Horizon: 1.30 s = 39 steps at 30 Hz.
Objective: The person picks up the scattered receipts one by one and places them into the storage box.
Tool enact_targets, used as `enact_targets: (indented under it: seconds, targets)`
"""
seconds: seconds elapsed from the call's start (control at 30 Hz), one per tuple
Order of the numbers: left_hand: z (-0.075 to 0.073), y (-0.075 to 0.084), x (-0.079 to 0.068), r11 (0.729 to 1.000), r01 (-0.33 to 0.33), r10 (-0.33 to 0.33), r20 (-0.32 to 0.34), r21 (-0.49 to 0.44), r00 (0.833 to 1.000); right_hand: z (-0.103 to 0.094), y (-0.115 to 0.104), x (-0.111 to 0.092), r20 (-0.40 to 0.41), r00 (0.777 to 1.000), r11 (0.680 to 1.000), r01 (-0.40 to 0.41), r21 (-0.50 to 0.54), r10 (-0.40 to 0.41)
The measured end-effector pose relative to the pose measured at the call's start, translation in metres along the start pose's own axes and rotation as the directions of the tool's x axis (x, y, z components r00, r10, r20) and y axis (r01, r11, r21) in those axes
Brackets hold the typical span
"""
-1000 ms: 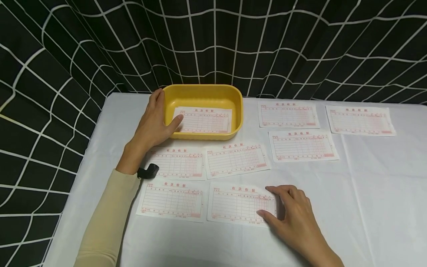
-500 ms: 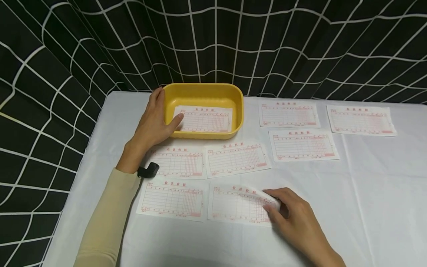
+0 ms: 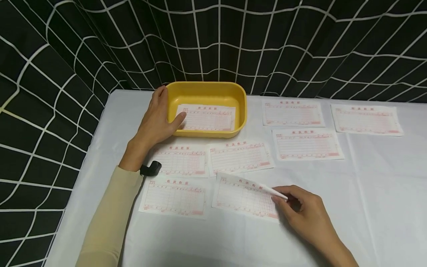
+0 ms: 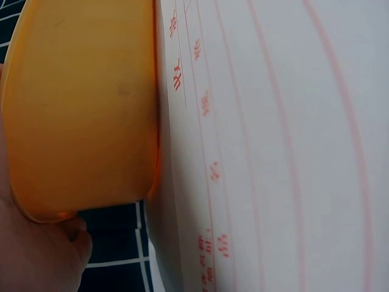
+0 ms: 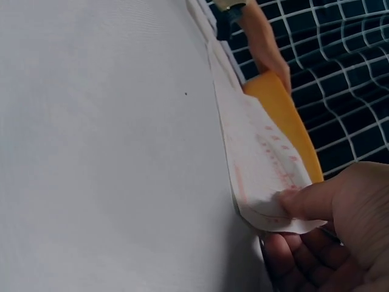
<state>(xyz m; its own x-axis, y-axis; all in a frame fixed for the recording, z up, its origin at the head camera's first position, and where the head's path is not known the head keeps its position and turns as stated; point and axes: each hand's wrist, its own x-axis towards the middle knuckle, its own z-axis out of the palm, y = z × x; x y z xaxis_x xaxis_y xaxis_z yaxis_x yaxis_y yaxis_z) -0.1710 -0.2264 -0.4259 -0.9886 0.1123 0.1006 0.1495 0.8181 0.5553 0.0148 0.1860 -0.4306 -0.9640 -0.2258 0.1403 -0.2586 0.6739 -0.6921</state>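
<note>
A thin white receipt slip [image 3: 241, 198] with red printed lines is pinched at its right edge by my right hand [image 3: 307, 213], thumb against fingers. Its right end is bent up and its upper edge curls. From the right wrist view, the thumb presses on the printed face of the slip [image 5: 258, 152]. At the table's back, my left hand [image 3: 153, 120] grips the left end of a yellow plastic bin [image 3: 208, 135], thumb over the near rim and fingers around the outside. Several receipt slips [image 3: 208, 119] lie inside the bin, partly behind that thumb.
Other receipt slips lie flat on the white cloth: one [image 3: 173, 196] left of the pinched slip, two between it and the bin, including a tilted one [image 3: 240, 157], and three at the right, including a far one [image 3: 367, 119]. A black curtain [image 3: 287, 48] with white grid lines hangs behind.
My right thumb and fingers have closed on the front slip's right edge and bent it upward; the slip has shifted slightly up and right. My left hand stays on the bin.
</note>
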Motion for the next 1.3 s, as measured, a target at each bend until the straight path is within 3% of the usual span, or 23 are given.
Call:
enact_targets:
  seconds: [0.27,0.63,1.3]
  targets:
    - [0.000,0.000,-0.001,1.000,-0.001,0.001,-0.009,0.006,1.000,-0.009,0.001,0.008,0.080,0.989,0.987,-0.132,0.092,0.125]
    - [0.000,0.000,-0.002,1.000,-0.005,0.005,-0.005,0.000,1.000,-0.024,0.000,0.031,0.133,0.969,0.960,-0.230,0.157,0.210]
    - [0.000,0.001,-0.001,1.000,-0.004,0.004,-0.004,0.005,1.000,-0.036,-0.005,0.089,0.081,0.972,0.935,-0.234,0.267,0.220]
